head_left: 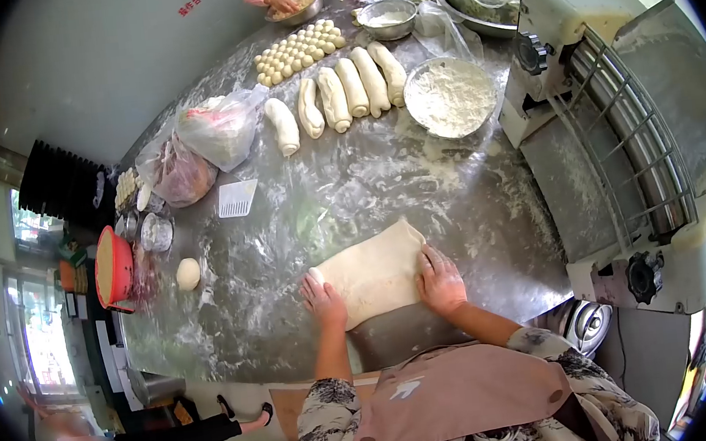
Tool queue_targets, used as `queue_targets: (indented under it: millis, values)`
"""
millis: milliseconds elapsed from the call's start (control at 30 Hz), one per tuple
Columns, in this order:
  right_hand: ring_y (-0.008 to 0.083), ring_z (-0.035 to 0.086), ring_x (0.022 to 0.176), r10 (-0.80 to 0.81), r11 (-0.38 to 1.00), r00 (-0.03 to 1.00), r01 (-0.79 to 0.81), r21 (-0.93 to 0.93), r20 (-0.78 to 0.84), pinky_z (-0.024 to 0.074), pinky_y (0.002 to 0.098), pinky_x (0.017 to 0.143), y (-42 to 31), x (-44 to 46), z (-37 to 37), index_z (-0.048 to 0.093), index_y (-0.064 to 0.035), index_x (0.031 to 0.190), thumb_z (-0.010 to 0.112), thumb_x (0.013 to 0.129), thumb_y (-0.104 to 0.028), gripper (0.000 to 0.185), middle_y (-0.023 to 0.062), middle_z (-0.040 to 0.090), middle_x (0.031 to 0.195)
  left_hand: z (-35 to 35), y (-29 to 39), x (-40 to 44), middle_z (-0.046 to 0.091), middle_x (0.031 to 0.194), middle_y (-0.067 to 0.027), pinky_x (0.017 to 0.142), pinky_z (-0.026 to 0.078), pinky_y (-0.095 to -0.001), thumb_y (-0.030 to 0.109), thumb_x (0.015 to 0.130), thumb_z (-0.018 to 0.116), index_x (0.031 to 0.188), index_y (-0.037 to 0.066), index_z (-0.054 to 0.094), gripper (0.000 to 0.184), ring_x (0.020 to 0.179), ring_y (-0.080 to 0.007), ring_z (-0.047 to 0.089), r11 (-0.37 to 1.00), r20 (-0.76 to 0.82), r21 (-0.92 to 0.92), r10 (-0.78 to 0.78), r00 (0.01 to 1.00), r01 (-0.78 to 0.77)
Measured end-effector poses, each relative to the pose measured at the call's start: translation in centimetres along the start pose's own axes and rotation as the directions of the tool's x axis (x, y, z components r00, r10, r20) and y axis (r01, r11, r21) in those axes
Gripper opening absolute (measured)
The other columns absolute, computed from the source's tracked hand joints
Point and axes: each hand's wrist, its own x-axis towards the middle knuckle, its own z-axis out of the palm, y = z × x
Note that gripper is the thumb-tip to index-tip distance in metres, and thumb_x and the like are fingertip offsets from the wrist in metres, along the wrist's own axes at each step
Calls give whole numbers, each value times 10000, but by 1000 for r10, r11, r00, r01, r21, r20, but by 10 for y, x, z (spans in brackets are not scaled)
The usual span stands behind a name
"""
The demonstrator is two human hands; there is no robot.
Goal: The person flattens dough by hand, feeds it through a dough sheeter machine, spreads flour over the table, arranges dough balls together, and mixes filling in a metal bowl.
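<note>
1. Right up close, the dough sheet (373,275) lies on the floured surface (262,331), just beyond our apron (463,393); drag it nearer and it could sag over the rim.
2. Here's our left hand (325,301), fingers on the left edge; our right hand (440,282) has its fingers at the right edge. Neither is clenched; we can't tell whether either pinches. Uneven pulling could tear the sheet, and thin flour underneath could make it stick.
3. And its long axis? Left to right, the right end angling away, far right corner pointing roughly toward the flour bowl (451,99).
</note>
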Motion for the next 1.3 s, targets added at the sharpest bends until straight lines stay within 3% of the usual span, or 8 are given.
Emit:
queue_targets:
  millis: [167, 367, 633, 800, 967, 1000, 1100, 1300]
  values:
    - [361, 487, 1237, -30, 999, 999, 30, -17, -10, 402, 467, 1041, 22, 7, -11, 511, 12, 1264, 600, 850, -167, 460, 184, 479, 1363, 29, 28, -2, 165, 1589, -220, 1189, 119, -490, 292, 996, 393, 1522, 60, 239, 595, 1467, -411, 127, 942, -37, -310, 125, 991, -130]
    - [352, 478, 1261, -26, 1000, 1000, 26, -5, 12, 367, 452, 1085, 25, 5, -13, 538, 32, 1246, 562, 881, -189, 427, 186, 491, 1362, -3, 54, -6, 169, 1590, -207, 1174, 154, -518, 341, 1006, 369, 1522, 63, 235, 601, 1457, -420, 149, 964, 73, 200, -195, 978, 177]
    - [364, 474, 1263, -1, 998, 999, -2, 62, 46, 392, 452, 1067, 23, 5, -21, 494, 24, 1282, 567, 879, -146, 443, 192, 483, 1370, 25, 124, -35, 104, 1588, -260, 1193, 127, -468, 242, 956, 547, 1536, 20, 140, 743, 1470, -407, 128, 885, -25, -422, 208, 978, -199]
    - [386, 493, 1236, 4, 987, 1000, -5, 159, 7, 414, 463, 1043, 29, -1, -20, 484, 5, 1292, 566, 875, -107, 439, 206, 470, 1379, 22, 87, -15, 114, 1594, -242, 1190, 95, -500, 373, 991, 446, 1527, 4, 170, 707, 1475, -409, 103, 1000, 101, -14, 3, 995, -2]
    - [415, 482, 1237, 50, 951, 999, -48, 306, -1, 420, 466, 1033, 27, 2, -29, 452, -5, 1334, 500, 925, -142, 434, 232, 464, 1374, 70, 131, -48, 130, 1587, -255, 1190, 102, -493, 335, 990, 454, 1525, -25, 145, 715, 1483, -393, 86, 876, -29, -161, 457, 889, -455]
    - [416, 480, 1238, 66, 941, 998, -63, 332, 4, 413, 458, 1040, 26, 3, -33, 450, -1, 1340, 479, 940, -166, 433, 234, 464, 1375, 46, 165, -61, 132, 1586, -258, 1195, 106, -473, 299, 985, 476, 1524, -24, 155, 706, 1481, -388, 104, 885, 167, -352, 379, 910, -304]
    - [410, 478, 1243, 113, 909, 994, -106, 403, 6, 389, 432, 1062, 34, 5, -40, 446, 12, 1355, 426, 980, -237, 451, 237, 464, 1377, 26, 180, -56, 151, 1581, -262, 1192, 113, -472, 310, 979, 486, 1518, -28, 178, 707, 1474, -393, 138, 744, -124, -520, 420, 899, -419]
    - [345, 456, 1288, 291, 706, 952, -282, 649, 98, 343, 400, 1098, 65, 3, -23, 444, 29, 1371, 402, 1010, -319, 504, 225, 461, 1395, 81, 167, -64, 156, 1569, -284, 1196, 109, -465, 342, 994, 464, 1510, -53, 153, 721, 1470, -410, 124, 892, 97, -364, 323, 941, -269]
